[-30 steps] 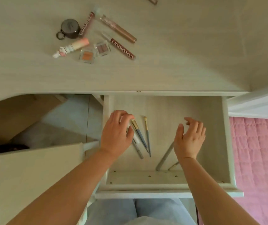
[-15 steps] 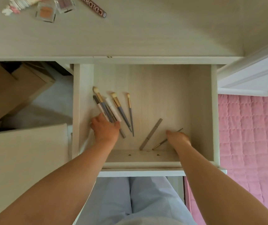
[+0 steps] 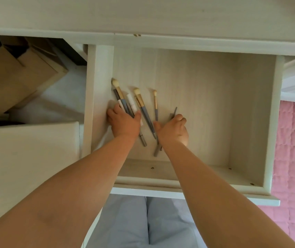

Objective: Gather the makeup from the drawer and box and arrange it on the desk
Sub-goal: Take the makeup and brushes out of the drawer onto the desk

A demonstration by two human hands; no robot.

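Brushes (image 3: 139,106) fanned at drawer (image 3: 250,113) left side. Left hand (image 3: 124,123) grasps the leftmost bunch; right hand (image 3: 174,130) is clenched round a grey pencil (image 3: 174,111). Sweep strays together, align handles, lift once to the desk (image 3: 143,13).

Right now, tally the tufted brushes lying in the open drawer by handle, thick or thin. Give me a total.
Thick brushes: 2
Thin brush: 1
Total: 3
The grey sticks and white sticks have no tufts and are not counted.
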